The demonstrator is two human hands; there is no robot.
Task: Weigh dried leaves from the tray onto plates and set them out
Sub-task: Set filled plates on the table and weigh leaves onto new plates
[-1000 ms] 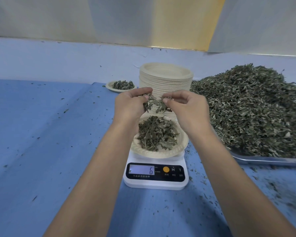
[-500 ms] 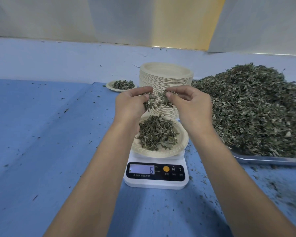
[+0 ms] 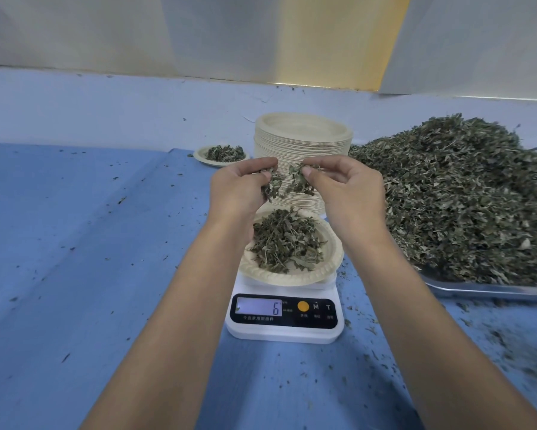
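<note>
While both hands hang above the scale (image 3: 285, 332), I note the left hand (image 3: 239, 189) curled round a small clump of dried leaves (image 3: 272, 185), fingers folded over it. The right hand (image 3: 349, 195) pinches a second clump (image 3: 299, 182) between thumb and fingertips. The two clumps sit close together, over the far edge of the plate (image 3: 333, 254) on the scale. That plate carries a loose mound of leaves (image 3: 285, 242). The display (image 3: 259, 307) reads 6. Neither hand touches plate or scale.

Behind the hands stands a tall stack of empty plates (image 3: 304, 141). Left of the stack and a little farther back, a filled plate (image 3: 199, 155) rests on the desk (image 3: 74, 243).

On my right, a metal tray (image 3: 484, 290) holds the big heap of leaves (image 3: 462, 197), piled well above its rim. The tray's near corner lies close to the scale; I cannot tell whether they touch.

The desk has a blue cover, scattered with leaf crumbs, thicker on the right near the tray.
</note>
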